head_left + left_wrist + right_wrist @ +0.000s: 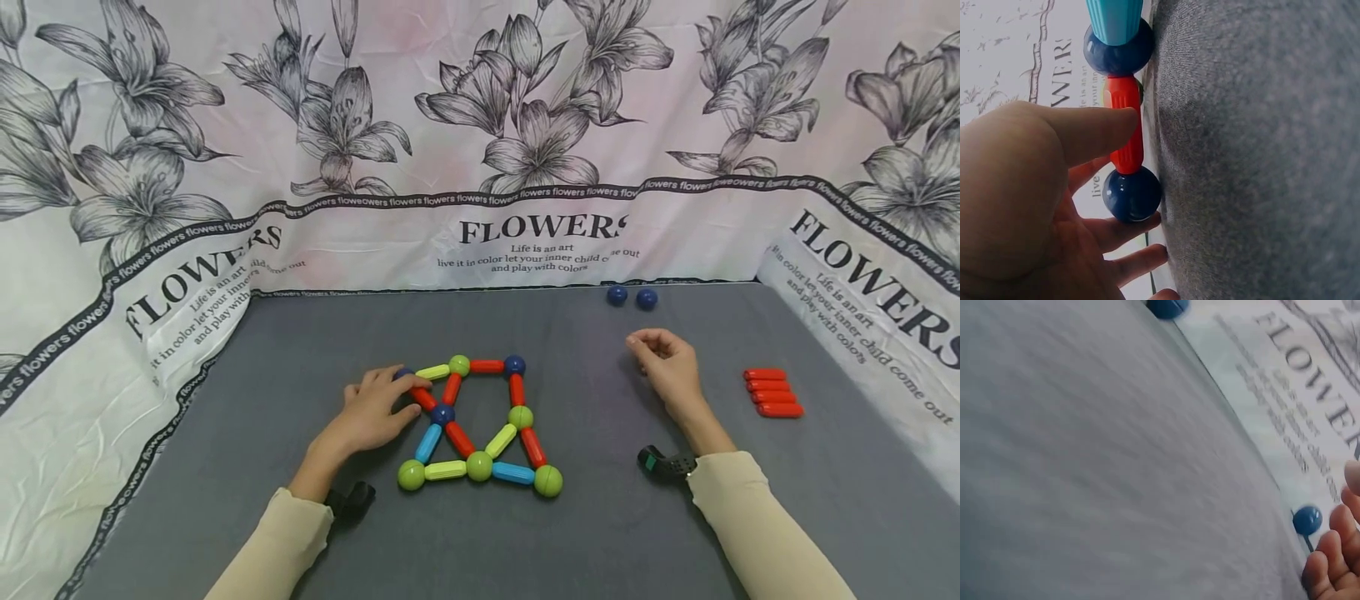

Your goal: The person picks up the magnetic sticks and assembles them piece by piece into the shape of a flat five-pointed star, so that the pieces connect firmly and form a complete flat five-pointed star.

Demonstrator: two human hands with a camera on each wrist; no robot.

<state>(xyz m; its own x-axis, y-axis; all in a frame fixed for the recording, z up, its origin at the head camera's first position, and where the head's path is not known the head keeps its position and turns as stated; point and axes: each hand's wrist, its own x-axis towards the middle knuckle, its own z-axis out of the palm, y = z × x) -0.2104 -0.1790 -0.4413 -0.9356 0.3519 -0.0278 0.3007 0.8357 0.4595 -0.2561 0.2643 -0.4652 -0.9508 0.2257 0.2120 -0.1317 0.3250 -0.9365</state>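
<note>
You seem to be steadying the ball-and-stick frame (459, 439), left on the worktop (592, 533): left hand (371, 411) pinching its far-left red stick (424, 400), right hand (670, 371) loosely curled, visibly holding nothing. Next probably calls for reaching right, to the loose sticks (772, 397).

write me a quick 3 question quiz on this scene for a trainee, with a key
1. Multiple choice: what colour is the rod pinched by the left hand?
a) light blue
b) red
c) green

2. True or false: every ball in the ball-and-rod frame is green.

3. Count: how many loose red rods lie grouped toward the right of the head view?

Key:
1. b, red.
2. False; the frame also has blue balls.
3. Four.
</note>
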